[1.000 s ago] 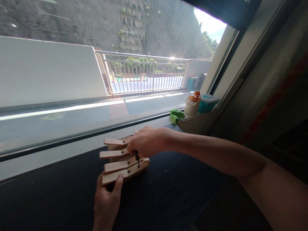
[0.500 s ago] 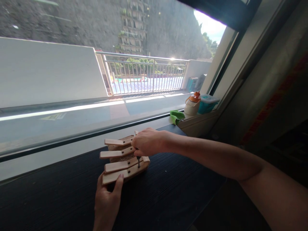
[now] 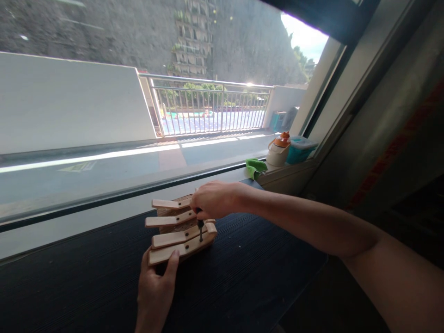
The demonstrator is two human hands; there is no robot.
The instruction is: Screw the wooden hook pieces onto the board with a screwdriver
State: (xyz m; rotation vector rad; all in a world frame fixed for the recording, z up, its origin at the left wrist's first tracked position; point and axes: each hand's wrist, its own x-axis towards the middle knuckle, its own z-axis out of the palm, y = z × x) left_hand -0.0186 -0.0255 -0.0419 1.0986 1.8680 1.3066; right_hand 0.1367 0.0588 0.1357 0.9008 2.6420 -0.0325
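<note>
A wooden piece with several pale, bent slats [image 3: 169, 240] screwed onto a rough brown base [image 3: 175, 228] lies on the dark table. My left hand [image 3: 157, 282] grips the near slat's left end, thumb on top and fingers hidden underneath. Above the piece, my right hand [image 3: 213, 199] is closed round the handle of a screwdriver [image 3: 200, 229]. The shaft stands nearly upright, its tip at the near slat's right part. Dark screw heads show along the slats. Part of the far slats is hidden behind my right hand.
The dark table [image 3: 249, 263] meets a pale window sill [image 3: 121, 213] and a large window. At the sill's right end are a green cloth [image 3: 255, 168], a cream bottle with an orange top [image 3: 278, 151] and a teal box with a clear lid [image 3: 300, 149].
My right hand has lifted and turned slightly on the screwdriver, so more of its handle shows. My left hand keeps its hold; the whole view has shifted a little.
</note>
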